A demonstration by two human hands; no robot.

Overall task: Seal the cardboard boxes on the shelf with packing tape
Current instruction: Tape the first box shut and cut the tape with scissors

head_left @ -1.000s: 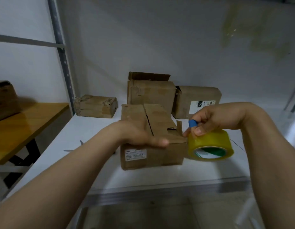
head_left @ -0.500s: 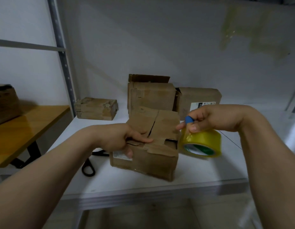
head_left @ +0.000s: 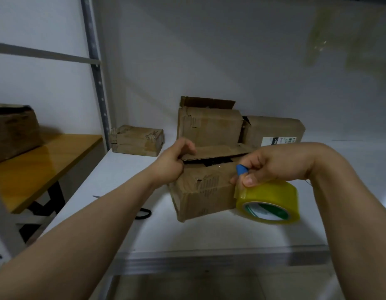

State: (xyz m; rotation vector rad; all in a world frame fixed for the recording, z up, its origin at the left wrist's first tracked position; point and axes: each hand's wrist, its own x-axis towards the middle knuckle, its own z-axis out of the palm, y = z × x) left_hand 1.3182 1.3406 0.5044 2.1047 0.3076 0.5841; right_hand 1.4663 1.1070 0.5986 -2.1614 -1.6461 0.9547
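Observation:
A worn cardboard box sits tilted on the white shelf, its top flaps slightly parted along a dark gap. My left hand grips the box's upper left corner and flap edge. My right hand holds a roll of yellow packing tape against the box's right end, pinching the tape's blue-tabbed free end at the box's upper right edge. Three more cardboard boxes stand behind: an open-flapped one, one with a white label, and a flat one at the back left.
Black-handled scissors lie on the shelf left of the box, partly hidden by my left forearm. A metal shelf upright rises at the left. Beyond it stands a wooden table carrying a dark box.
The box has been turned and tipped so a long side faces me. My left hand shifted from the top flaps to the upper left corner. The tape roll stayed at the box's right end.

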